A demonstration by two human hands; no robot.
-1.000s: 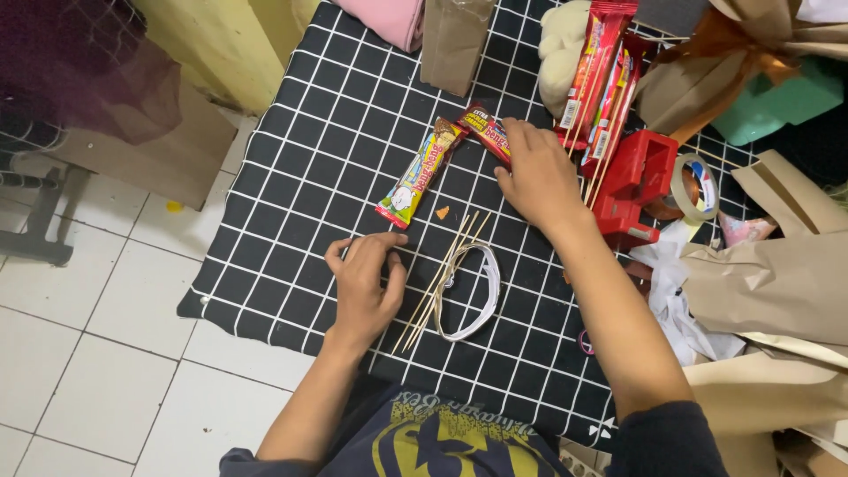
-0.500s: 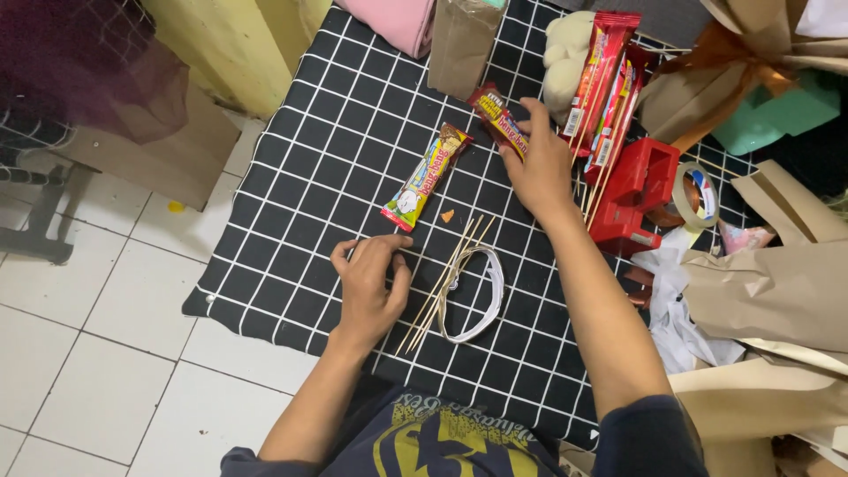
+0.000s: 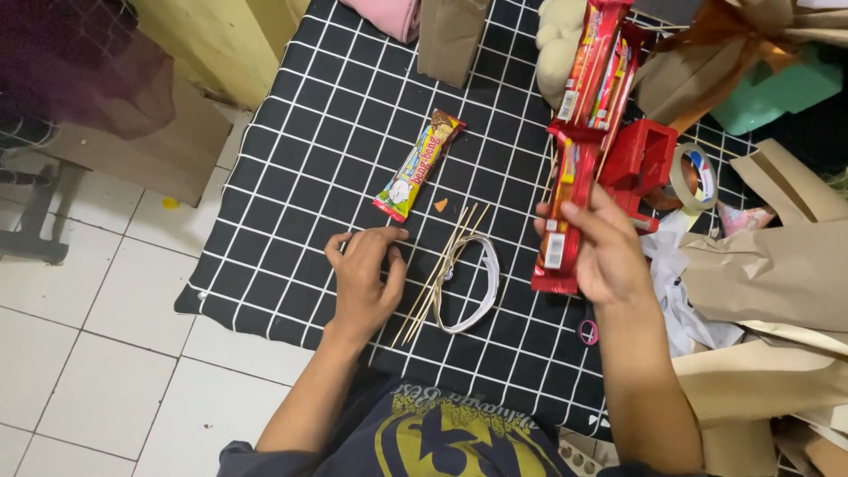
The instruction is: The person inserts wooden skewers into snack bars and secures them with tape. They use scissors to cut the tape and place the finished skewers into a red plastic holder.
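My right hand (image 3: pixel 602 252) grips a long red snack packet (image 3: pixel 562 212) and holds it just above a black mat with a white grid (image 3: pixel 300 159). My left hand (image 3: pixel 364 278) rests on the mat with its fingers curled, the fingertips touching the mat beside a bunch of thin wooden skewers (image 3: pixel 439 272). A loop of white ribbon (image 3: pixel 473 287) lies across the skewers. A yellow and red snack bar (image 3: pixel 417 164) lies on the mat further up.
More red snack packets (image 3: pixel 601 62) lean at the top right by a red tape dispenser (image 3: pixel 649 159) and a roll of clear tape (image 3: pixel 693 177). Brown paper bags (image 3: pixel 768 274) crowd the right side. White floor tiles (image 3: pixel 79 353) lie to the left.
My right hand has left the top of the mat and drawn back towards me, now holding a long red packet. The small red snack bar it touched is no longer on the mat.
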